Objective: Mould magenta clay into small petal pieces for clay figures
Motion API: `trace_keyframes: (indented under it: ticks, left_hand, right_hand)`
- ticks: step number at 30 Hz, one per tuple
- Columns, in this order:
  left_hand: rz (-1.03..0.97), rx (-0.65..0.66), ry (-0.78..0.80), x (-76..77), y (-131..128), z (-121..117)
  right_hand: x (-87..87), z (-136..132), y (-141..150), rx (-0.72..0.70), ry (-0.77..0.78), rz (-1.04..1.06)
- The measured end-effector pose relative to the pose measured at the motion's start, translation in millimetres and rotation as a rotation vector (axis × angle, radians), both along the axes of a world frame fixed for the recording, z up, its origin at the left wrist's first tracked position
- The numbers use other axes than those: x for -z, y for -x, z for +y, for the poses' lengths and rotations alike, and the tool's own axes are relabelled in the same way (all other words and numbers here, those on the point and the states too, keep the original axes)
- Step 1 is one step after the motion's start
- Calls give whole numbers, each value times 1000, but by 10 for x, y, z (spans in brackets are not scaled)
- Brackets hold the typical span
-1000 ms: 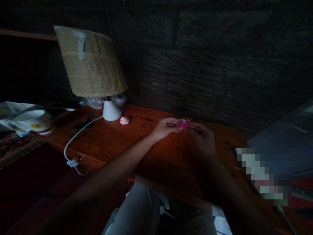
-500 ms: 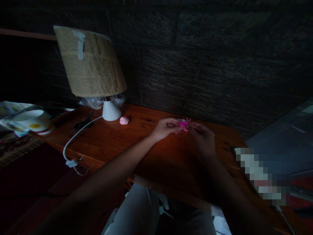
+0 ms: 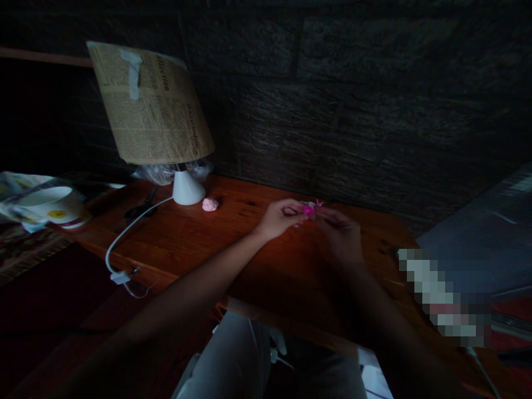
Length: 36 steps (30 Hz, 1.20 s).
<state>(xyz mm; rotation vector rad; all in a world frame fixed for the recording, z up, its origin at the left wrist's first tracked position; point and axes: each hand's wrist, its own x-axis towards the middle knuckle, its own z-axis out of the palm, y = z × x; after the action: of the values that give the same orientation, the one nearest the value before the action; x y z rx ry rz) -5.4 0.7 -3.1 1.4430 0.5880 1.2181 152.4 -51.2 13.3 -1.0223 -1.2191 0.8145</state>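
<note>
Over the middle of a reddish wooden table [image 3: 195, 244], my left hand [image 3: 279, 218] and my right hand [image 3: 341, 233] meet fingertip to fingertip. Both pinch a small bright pink piece [image 3: 310, 209], too small and dim to name further. The fingers of each hand are curled and closed on it. A pale pink lump [image 3: 210, 204] lies on the table to the left, near the lamp base.
A lamp with a newspaper shade [image 3: 152, 108] and white base [image 3: 188, 188] stands at the back left, its white cord [image 3: 124, 235] trailing off the front edge. Dark scissors [image 3: 142, 207] lie beside it. A white cup [image 3: 54, 206] sits far left. A dark stone wall is behind.
The hands stay together on the pink piece, with only slight finger shifts. The view has drifted a little to the right.
</note>
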Motion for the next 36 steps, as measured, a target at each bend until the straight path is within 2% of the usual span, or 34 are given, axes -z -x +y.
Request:
trace_keyframes:
  ticks: [4, 10, 17, 23, 36]
  left_hand:
    - [7, -66, -54, -12, -22, -42]
    - [-17, -11, -82, -41, -20, -66]
    - [-1, -63, -67, -19, -10, -32]
    - [18, -46, -75, -48, -16, -67]
    - [20, -67, -115, -25, -26, -45]
  right_hand:
    - [0, -4, 13, 11, -11, 8]
    - [-23, -11, 1, 59, -6, 9]
    - [-18, 6, -11, 73, -25, -9]
    - [-23, 10, -29, 142, 11, 55]
    - [-13, 5, -28, 63, -21, -1]
